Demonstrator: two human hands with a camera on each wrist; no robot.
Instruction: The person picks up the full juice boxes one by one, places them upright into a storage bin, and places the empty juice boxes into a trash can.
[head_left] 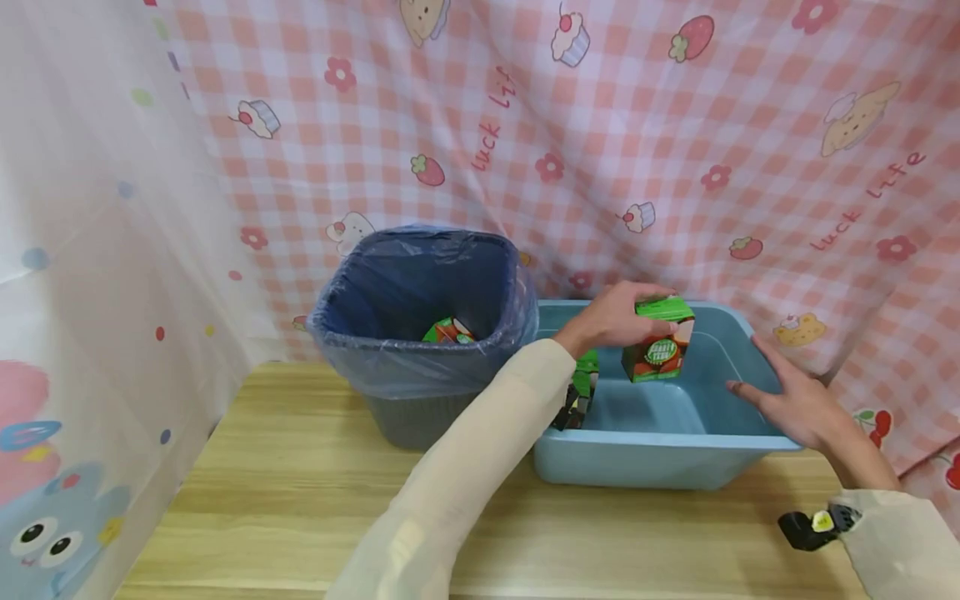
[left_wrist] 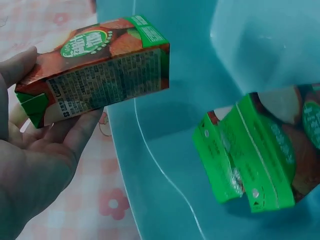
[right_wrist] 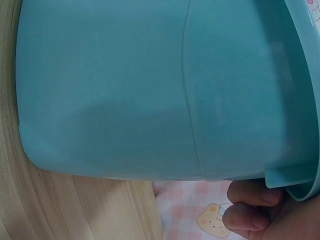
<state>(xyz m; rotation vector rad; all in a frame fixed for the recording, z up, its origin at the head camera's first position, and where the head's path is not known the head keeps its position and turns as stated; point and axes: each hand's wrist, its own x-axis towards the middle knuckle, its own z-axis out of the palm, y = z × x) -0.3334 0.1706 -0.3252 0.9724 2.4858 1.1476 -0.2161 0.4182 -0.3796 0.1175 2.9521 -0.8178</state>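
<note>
My left hand (head_left: 617,315) grips a green-and-brown drink carton (head_left: 660,352) above the blue plastic basin (head_left: 645,460). In the left wrist view, this carton (left_wrist: 107,75) lies tilted on its side between thumb and fingers, its printed text panel showing. Below it, two more cartons with green tops (left_wrist: 265,155) sit in the basin; the head view shows part of them (head_left: 587,367) beside my left forearm. My right hand (head_left: 802,407) holds the basin's right end, thumb over the inner side. From the right wrist, curled fingers (right_wrist: 250,202) show under the rim.
Left of the basin stands a dark bin (head_left: 420,421) lined with a clear plastic bag (head_left: 375,367); a similar carton (head_left: 453,331) is inside. Both containers stand on a wooden table (head_left: 300,500). A checked curtain (head_left: 480,125) hangs close behind. A black device (head_left: 817,525) is on the right wrist.
</note>
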